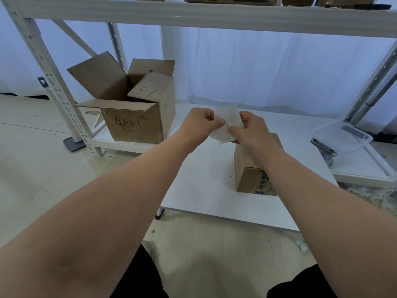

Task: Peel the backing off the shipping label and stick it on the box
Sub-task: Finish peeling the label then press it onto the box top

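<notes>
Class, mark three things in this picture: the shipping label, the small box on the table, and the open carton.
shipping label (pixel 228 115): head view, upper part of the white sheet.
small box (pixel 249 179): head view, near end face.
open carton (pixel 131 125): head view, handwritten front face.

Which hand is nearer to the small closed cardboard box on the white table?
Right. In this view the right hand overlaps the far end of the small box, seemingly just above it; the left hand is off to its left. Both pinch the label.
</notes>
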